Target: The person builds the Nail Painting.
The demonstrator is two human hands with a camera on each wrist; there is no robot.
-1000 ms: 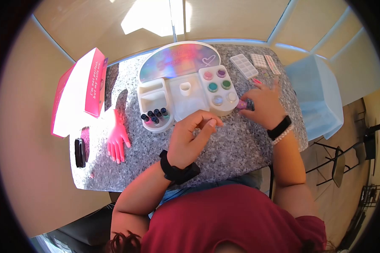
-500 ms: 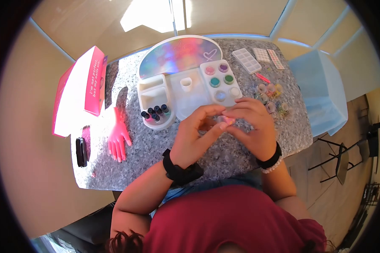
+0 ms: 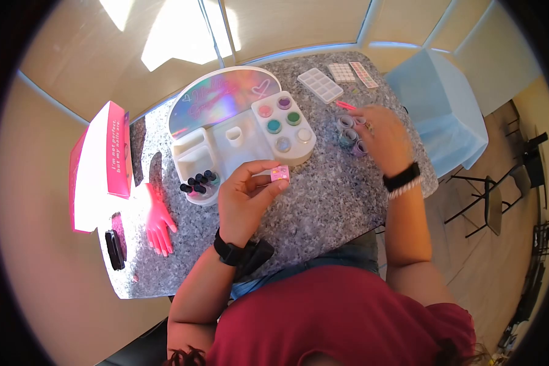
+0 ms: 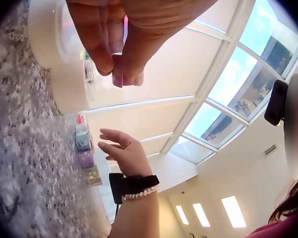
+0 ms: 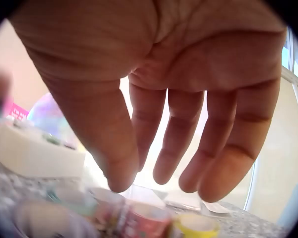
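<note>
On my feed, the left hand (image 3: 243, 198) pinched 1 pink piece (image 3: 280, 173) by its edge above the table (image 3: 323, 201), probably leaving its pattern uncovered; the right hand (image 3: 387, 139) hung loosely spread over clustered rolls (image 3: 349, 138).

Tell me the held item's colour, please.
The held item is mainly pink, clearest in the head view.
</note>
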